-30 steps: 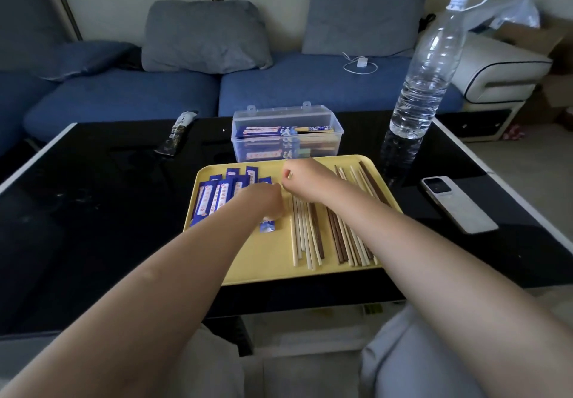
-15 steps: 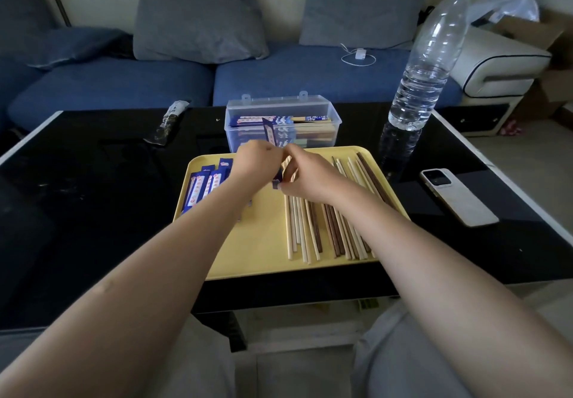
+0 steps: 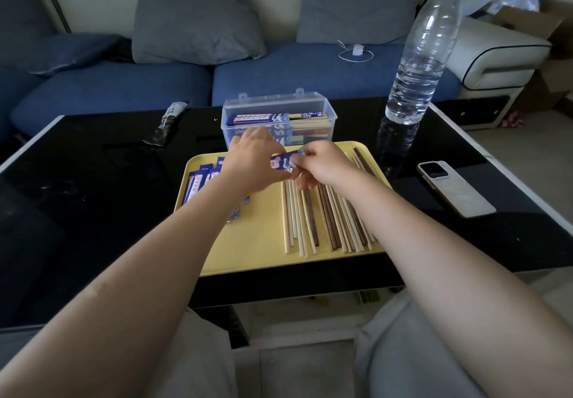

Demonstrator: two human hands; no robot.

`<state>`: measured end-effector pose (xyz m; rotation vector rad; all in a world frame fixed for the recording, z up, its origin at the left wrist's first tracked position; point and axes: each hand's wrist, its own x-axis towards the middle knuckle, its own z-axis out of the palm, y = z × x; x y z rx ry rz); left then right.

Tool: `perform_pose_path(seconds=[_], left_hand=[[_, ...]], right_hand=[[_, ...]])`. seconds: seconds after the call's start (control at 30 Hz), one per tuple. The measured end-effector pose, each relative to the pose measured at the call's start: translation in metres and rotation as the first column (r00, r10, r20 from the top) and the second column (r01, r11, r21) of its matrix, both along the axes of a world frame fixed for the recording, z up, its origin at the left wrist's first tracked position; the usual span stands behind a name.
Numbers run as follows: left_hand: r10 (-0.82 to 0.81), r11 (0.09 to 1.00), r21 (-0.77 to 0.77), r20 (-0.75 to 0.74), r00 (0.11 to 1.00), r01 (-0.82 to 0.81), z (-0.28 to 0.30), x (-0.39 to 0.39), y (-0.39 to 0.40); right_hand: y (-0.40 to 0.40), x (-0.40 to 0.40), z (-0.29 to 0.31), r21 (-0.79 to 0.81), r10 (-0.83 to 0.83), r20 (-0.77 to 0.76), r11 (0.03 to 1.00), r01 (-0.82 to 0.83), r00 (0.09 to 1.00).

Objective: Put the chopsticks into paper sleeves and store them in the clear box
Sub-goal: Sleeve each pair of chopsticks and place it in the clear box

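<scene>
Pinching the paper sleeve (image 3: pixel 283 160) between left hand (image 3: pixel 252 162) and right hand (image 3: pixel 322 163), I judge it light, flimsy; grip near its open end.

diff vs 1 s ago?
The left hand has lifted one blue printed paper sleeve off the yellow plastic tray; both hands now hold it between them, the right hand at its end. Loose wooden chopsticks, remaining sleeves and clear plastic box unchanged.
</scene>
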<state>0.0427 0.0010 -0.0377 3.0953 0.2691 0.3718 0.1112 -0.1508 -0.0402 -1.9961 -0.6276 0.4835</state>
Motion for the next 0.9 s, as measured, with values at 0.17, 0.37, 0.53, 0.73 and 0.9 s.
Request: perform_pose_path(seconds=[0.17,0.37,0.53,0.73,0.9], left_hand=[[0.149,0.984,-0.090,-0.083,0.985,-0.156,-0.006,0.002,-0.003],[0.266,0.818,-0.472,-0.197,0.944,-0.329,-0.009,0.002,0.001],[0.301,0.779,-0.486,-0.264,0.916,-0.396,-0.013,0.003,0.002],[0.308,0.722,-0.550,-0.287,0.907,-0.420,-0.012,0.003,0.008],[0.313,0.684,-0.593,-0.287,0.905,-0.424,-0.012,0.003,0.011]], right_hand=[[-0.002,0.005,-0.006,-0.001,-0.060,-0.046,0.998,0.060,0.997],[0.015,-0.016,-0.015,-0.459,0.300,0.263,0.875,-0.155,0.917],[0.030,-0.028,-0.028,-0.673,0.425,0.304,0.729,-0.124,0.853],[0.034,-0.031,-0.030,-0.675,0.417,0.361,0.734,-0.074,0.834],[0.029,-0.026,-0.020,-0.582,0.297,0.390,0.813,-0.017,0.872]])
